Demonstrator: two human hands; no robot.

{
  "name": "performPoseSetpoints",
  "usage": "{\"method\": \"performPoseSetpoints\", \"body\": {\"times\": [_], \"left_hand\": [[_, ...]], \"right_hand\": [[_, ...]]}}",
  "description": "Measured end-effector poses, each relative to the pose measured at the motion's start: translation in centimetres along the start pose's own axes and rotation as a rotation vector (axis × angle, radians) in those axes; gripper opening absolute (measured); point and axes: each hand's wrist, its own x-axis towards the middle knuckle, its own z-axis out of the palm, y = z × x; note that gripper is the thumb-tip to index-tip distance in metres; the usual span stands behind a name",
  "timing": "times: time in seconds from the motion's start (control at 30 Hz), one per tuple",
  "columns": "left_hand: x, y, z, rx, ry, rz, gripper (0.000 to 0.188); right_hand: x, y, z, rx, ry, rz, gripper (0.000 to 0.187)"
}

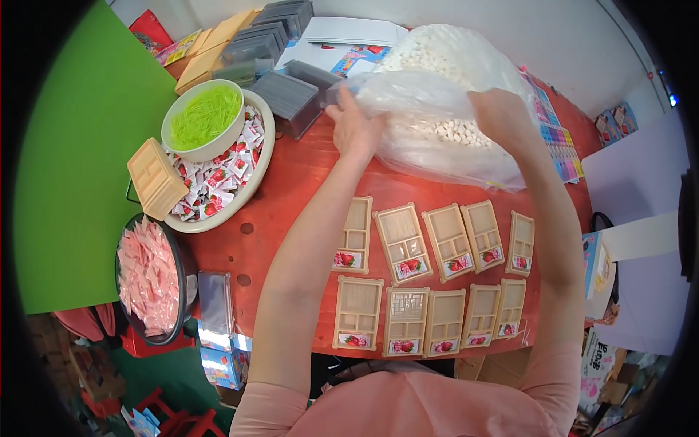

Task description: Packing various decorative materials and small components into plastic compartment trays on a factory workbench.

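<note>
On the far side of the red table lies a large clear plastic bag (408, 95) full of small white pieces (462, 133). My right hand (502, 120) is closed on the bag's film at its right side. At the bag's left edge, my left hand (357, 130) has its fingers spread against the film; part of its contact is hidden. Nearer me stand two rows of beige compartment trays (400, 240), several in each row. Each tray shows a small sachet with a strawberry picture (411, 266) in its near end.
At left, a white bowl of green strands (206, 116) sits on a basin of strawberry sachets (218, 186), beside stacked beige trays (155, 178). A dark tub (149, 280) holds pink packets. Grey plastic boxes (284, 102) stand behind my left hand; colourful printed sheets (559, 138) lie at right.
</note>
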Motion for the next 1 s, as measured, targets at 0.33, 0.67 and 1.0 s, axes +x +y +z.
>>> {"method": "performPoseSetpoints", "body": {"times": [0.33, 0.67, 1.0], "left_hand": [[-1.6, 5.3, 6.8, -0.225, 0.241, 0.491, 0.023], [0.2, 1.4, 3.6, -0.045, -0.063, 0.7, 0.063], [-0.9, -4.0, 2.7, -0.179, 0.137, 0.208, 0.049]], "right_hand": [[-7.4, 3.9, 8.4, 0.699, 0.171, 0.505, 0.031], [-6.6, 4.2, 13.1, 0.53, 0.202, 0.255, 0.033], [6.2, -4.1, -0.3, 0.834, 0.255, 0.28, 0.037]]}}
